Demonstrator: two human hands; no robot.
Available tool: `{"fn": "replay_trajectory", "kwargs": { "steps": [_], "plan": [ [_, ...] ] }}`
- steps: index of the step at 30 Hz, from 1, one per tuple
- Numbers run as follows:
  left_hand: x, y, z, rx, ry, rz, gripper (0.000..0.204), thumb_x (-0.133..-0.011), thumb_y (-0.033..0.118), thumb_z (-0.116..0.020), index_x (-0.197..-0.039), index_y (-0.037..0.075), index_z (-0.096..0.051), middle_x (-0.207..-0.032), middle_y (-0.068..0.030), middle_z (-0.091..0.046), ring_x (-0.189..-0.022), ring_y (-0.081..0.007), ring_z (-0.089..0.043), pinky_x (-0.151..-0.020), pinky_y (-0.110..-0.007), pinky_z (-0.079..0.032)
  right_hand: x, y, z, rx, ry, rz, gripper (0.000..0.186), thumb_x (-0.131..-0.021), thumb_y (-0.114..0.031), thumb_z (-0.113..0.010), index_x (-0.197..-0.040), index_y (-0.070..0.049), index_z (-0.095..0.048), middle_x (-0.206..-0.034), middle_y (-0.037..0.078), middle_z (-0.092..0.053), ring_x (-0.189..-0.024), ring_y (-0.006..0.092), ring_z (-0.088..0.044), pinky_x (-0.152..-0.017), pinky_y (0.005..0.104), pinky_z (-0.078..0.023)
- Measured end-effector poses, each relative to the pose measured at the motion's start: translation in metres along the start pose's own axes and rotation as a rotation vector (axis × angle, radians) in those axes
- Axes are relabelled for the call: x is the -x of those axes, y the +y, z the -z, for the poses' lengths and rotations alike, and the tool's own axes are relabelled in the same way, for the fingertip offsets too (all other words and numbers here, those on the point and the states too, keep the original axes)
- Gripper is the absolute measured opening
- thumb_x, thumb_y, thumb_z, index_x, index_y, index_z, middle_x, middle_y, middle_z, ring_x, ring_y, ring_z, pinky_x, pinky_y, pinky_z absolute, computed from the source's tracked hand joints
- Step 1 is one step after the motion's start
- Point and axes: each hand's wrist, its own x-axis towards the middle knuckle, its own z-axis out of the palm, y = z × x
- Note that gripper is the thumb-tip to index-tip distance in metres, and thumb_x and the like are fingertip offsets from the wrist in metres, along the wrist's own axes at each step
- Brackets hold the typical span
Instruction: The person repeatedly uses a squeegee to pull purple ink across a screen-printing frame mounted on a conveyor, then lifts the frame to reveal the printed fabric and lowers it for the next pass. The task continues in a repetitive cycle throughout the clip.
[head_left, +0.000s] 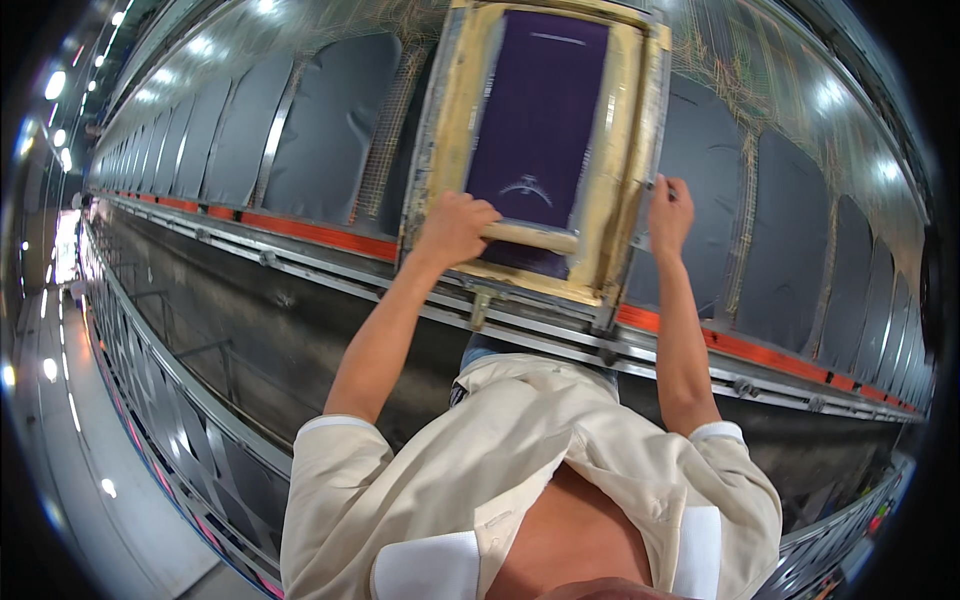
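Note:
A screen frame (439, 125) with yellowish borders, a metal rim and a dark purple field (536, 120) lies over the long bench. Across its lower part is a pale wooden squeegee (548, 241); my left hand (460, 227) is closed on its left end. My right hand (671, 215) is at the frame's right edge, fingers curled closed on it. A pale curved marking shows low on the purple field. Below the frame, a small bracket (480, 310) sits at the metal rail.
Dark grey panels (325, 130) line the bench on both sides, with mesh strips between them. An orange strip (320, 232) and metal rail (335, 285) run along the near edge. A metal railing (200, 390) is at the lower left, beside a pale floor (90, 440).

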Motion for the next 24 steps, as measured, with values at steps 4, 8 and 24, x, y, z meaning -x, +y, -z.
{"fn": "replay_trajectory", "kwargs": {
  "steps": [4,8,24],
  "plan": [
    [0.047,-0.07,0.027,-0.058,0.019,-0.034,0.044,-0.063,0.011,-0.08,-0.107,0.014,-0.075,-0.107,0.0009,-0.072,-0.095,-0.0216,-0.065,-0.087,-0.041,-0.045,0.034,-0.04,-0.072,-0.087,-0.094,-0.105,0.03,-0.099,-0.031,-0.065,-0.099,-0.001,-0.068,-0.085,0.012,-0.071,-0.076,0.0217,-0.065,-0.074,0.0365,-0.051],
    [0.095,-0.081,0.028,-0.02,0.079,-0.103,0.047,-0.062,0.01,-0.079,-0.109,0.012,-0.073,-0.108,0.0004,-0.07,-0.09,-0.0214,-0.062,-0.085,-0.041,-0.044,0.039,-0.037,-0.092,0.034,-0.028,-0.11,0.029,-0.099,-0.032,-0.064,-0.101,-0.004,-0.069,-0.082,0.011,-0.07,-0.072,0.0214,-0.063,-0.072,0.036,-0.05],
    [-0.145,-0.221,0.005,-0.116,0.257,-0.209,0.028,-0.075,0.005,-0.065,-0.101,0.014,-0.072,-0.103,-0.0007,-0.069,-0.091,-0.026,-0.063,-0.084,-0.045,-0.042,0.126,-0.024,-0.025,0.333,0.069,0.034,0.038,-0.1,-0.015,-0.065,-0.136,-0.005,-0.061,-0.104,0.013,-0.066,-0.095,0.0276,-0.063,-0.087,0.0395,-0.05]
  ]
}}
